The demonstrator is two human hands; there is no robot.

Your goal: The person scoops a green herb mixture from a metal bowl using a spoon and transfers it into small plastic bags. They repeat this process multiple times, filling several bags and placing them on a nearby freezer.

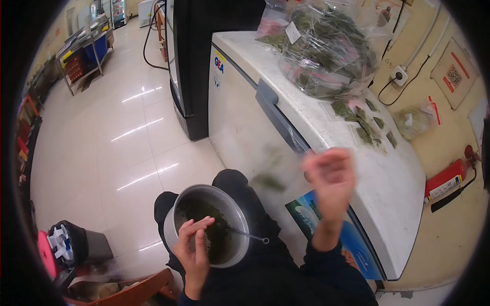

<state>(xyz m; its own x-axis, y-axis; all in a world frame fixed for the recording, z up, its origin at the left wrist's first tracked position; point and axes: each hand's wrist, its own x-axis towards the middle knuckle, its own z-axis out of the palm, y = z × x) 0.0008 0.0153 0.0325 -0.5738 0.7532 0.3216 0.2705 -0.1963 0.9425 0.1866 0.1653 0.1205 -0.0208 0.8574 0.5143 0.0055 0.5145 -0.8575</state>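
A metal pot (243, 214) rests on the person's lap, with dark green crumbled or leafy stuff (220, 239) inside. A metal utensil handle (250, 234) leans over its right rim. My left hand (197, 239) is over the pot's near left side, fingers bent; whether it holds anything is not clear. My right hand (331, 168), blurred by motion, is raised beside the freezer's front edge, fingers curled; its contents cannot be made out. Left of it a blurred green piece (268, 181) shows before the freezer front. Small flat green packets (365, 128) lie on the freezer lid.
The white chest freezer (245, 103) stands at the right, bearing a large clear bag of green packets (325, 53). A red fire extinguisher (446, 178) is by the wall. A lined waste bin (90, 244) stands lower left, near a reddish-brown wooden piece (149, 287).
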